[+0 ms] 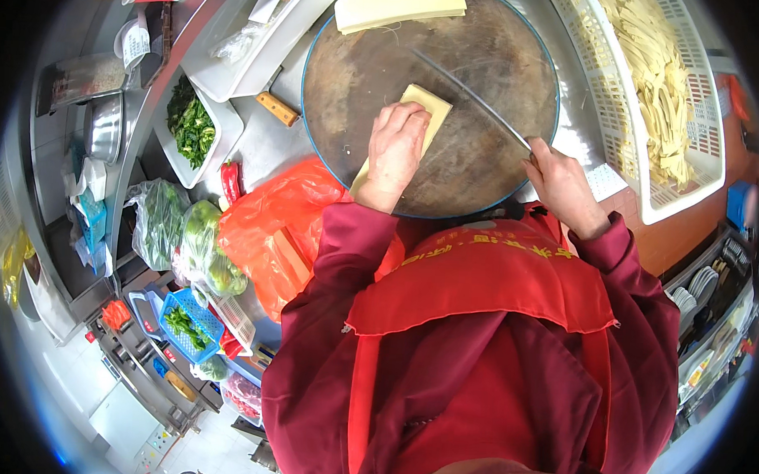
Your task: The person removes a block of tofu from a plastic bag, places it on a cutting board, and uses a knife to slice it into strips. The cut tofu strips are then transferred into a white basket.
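Note:
On a round wooden chopping block (476,159) with a blue rim, my left hand (396,147) presses down on a long, narrow stack of pale yellow sheets (437,110), perhaps tofu skin. My right hand (560,180) grips the handle of a knife (472,96), whose blade is seen nearly edge-on and slants over the block, to the right of the stack and apart from it. A second, wider stack of pale yellow sheets (400,9) lies at the block's far edge. A few thin shreds lie near it.
A white perforated basket (653,206) of pale yellow strips (654,77) stands at the right. Left of the block are a wooden-handled tool (277,109), a white tray (234,126) of chopped greens, a red chili pepper (230,180), an orange-red plastic bag (274,214) and bagged green vegetables (210,243).

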A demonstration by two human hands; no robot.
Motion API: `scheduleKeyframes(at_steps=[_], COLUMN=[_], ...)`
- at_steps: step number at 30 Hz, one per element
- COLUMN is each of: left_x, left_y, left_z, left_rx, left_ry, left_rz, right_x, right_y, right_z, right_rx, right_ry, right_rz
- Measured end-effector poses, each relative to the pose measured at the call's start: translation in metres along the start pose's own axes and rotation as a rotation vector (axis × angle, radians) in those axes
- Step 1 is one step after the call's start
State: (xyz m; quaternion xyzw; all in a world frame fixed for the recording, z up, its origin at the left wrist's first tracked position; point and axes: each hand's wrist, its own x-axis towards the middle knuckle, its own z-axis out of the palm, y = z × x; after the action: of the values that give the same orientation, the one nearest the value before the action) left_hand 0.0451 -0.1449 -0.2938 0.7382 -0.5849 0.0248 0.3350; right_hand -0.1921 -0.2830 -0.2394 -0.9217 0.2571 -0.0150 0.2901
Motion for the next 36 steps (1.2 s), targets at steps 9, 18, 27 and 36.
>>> scheduleKeyframes(at_steps=[9, 18, 27, 36], left_x=[-0.003, -0.003, -0.002, -0.013], left_y=[0.003, 0.0, -0.002, -0.001], left_z=[0.013, 0.011, 0.006, 0.002], left_rx=[0.196, 0.161, 0.045, 0.154], left_ry=[-0.066, -0.076, -0.057, -0.106], left_rz=[-0.091, -0.098, -0.019, -0.032], right_x=[-0.009, -0.013, 0.033, -0.022], right_y=[-0.027, -0.027, -0.019, -0.038], right_z=[-0.018, -0.037, 0.018, -0.017], right_rx=[-0.103, -0.097, -0.022, -0.076], right_ry=[-0.083, -0.218, -0.174, -0.121], right_rz=[-0.123, -0.08, -0.013, -0.079])
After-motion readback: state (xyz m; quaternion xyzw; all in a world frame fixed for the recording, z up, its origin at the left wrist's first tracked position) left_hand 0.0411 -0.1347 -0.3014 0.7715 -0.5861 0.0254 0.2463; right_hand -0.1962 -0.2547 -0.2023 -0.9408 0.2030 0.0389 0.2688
